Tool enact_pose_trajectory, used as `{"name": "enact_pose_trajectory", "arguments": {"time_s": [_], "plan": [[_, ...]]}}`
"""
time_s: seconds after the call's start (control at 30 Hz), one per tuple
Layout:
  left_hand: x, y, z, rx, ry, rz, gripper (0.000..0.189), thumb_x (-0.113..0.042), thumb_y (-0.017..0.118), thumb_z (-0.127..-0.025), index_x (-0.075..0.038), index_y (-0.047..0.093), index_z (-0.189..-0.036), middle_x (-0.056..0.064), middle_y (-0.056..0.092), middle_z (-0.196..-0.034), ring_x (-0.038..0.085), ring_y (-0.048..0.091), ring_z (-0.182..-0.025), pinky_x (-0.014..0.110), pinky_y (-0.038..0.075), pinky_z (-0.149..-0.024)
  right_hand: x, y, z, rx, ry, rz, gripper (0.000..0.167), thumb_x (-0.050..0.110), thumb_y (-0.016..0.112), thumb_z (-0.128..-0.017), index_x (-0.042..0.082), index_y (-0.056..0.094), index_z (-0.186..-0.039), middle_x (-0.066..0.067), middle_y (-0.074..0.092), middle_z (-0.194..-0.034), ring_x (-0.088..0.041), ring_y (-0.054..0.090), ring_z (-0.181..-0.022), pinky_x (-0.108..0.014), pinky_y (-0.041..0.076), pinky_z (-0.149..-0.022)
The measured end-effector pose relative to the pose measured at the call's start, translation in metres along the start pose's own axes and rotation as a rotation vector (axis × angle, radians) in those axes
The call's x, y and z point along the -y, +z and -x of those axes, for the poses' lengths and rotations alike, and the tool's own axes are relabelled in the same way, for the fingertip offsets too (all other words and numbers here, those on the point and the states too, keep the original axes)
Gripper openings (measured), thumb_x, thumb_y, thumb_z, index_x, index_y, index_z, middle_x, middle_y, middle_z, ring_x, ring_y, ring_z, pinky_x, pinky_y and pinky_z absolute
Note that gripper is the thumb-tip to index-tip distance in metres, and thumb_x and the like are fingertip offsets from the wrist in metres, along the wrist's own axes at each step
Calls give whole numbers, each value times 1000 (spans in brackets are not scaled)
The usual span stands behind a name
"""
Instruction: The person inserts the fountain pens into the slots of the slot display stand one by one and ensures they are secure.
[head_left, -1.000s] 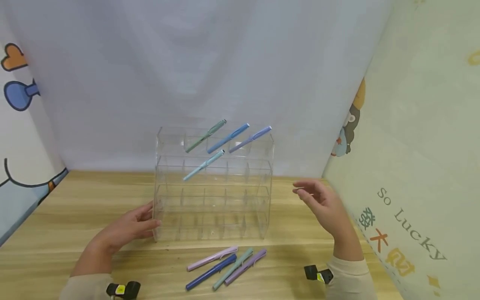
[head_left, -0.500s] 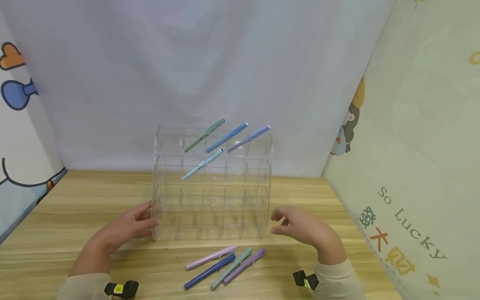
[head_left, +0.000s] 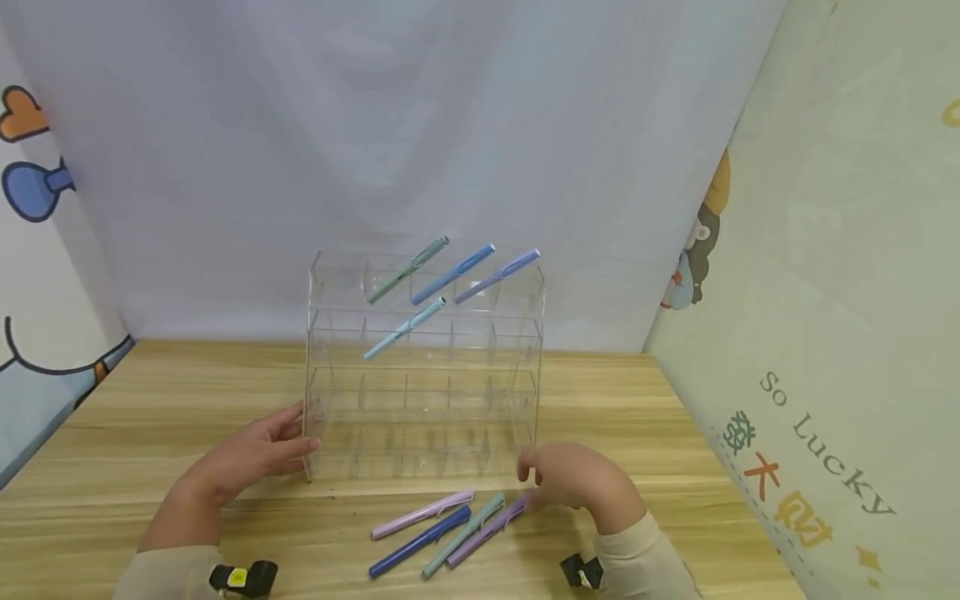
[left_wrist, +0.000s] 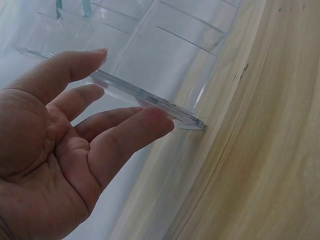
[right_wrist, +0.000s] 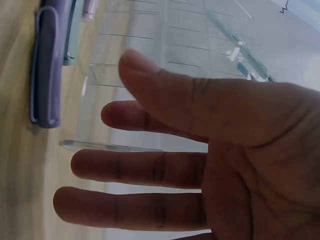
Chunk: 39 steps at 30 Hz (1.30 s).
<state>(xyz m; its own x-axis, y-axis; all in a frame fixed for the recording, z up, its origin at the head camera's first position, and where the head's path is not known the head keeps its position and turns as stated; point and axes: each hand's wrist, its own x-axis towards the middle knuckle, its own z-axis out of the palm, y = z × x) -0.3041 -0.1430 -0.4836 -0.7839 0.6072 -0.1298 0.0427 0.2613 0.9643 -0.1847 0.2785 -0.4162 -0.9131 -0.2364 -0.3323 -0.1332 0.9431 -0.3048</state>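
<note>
A clear acrylic pen rack (head_left: pixel 423 408) with stepped rows of compartments stands upright on the wooden table. My left hand (head_left: pixel 243 462) holds its left side panel; in the left wrist view the thumb is on one face and fingertips (left_wrist: pixel 157 117) on the other. In front of the rack lie a purple pen (head_left: pixel 480 542), a green pen (head_left: pixel 461 537), a dark blue pen (head_left: pixel 420 543) and a pink pen (head_left: pixel 420 517). My right hand (head_left: pixel 577 479) hovers at the purple pen's clip end, thumb and fingers apart; the right wrist view shows nothing between them.
In the rack's top row lean a grey-green pen (head_left: pixel 408 271), a blue pen (head_left: pixel 453 275) and a lavender pen (head_left: pixel 497 277). A light blue pen (head_left: pixel 405 328) leans one row lower. A white curtain (head_left: pixel 480 150) hangs behind; a printed panel (head_left: pixel 832 292) borders the right.
My right hand has moved down and to the left, from beside the rack to the purple pen's end. The left hand stays on the rack's side, and the pens lie as before.
</note>
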Motion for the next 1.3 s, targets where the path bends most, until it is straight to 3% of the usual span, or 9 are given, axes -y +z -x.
{"name": "enact_pose_trajectory", "arguments": {"time_s": [0.17,0.4,0.73,1.0,1.3], "plan": [[2,0,0,1,-1,6,84,-30,59,-100,-9,3,-159,32,24,-155,45,44,-133,46,52,-98,3,9,-5,11,44,6,27,20,79,-82,19,64,-104,1,65,-90,-17,55,-58,-32,49,-48],[-1,1,1,-3,1,0,83,-30,59,-100,-9,4,-159,31,25,-155,45,44,-133,46,52,-98,6,15,-13,-8,19,145,31,26,85,-73,22,63,-93,6,64,-84,-11,54,-69,-31,48,-65],[-3,1,1,1,-5,-1,84,-29,59,-100,-9,3,-159,31,24,-156,45,43,-134,46,52,-98,9,23,-17,7,40,172,31,24,86,-73,22,56,-84,8,55,-72,-12,49,-64,-28,41,-57],[-2,0,-1,-2,-7,-2,85,-30,59,-99,-8,2,-159,31,25,-155,45,44,-134,45,52,-98,6,27,-21,-6,2,229,32,19,84,-75,22,53,-79,8,53,-70,-11,46,-63,-26,39,-56],[-2,1,0,-2,-10,-4,84,-30,58,-100,-9,3,-159,32,26,-155,45,46,-132,46,52,-98,-4,17,-17,19,-23,150,28,16,84,-74,22,56,-78,10,56,-75,-11,49,-66,-28,42,-59]]}}
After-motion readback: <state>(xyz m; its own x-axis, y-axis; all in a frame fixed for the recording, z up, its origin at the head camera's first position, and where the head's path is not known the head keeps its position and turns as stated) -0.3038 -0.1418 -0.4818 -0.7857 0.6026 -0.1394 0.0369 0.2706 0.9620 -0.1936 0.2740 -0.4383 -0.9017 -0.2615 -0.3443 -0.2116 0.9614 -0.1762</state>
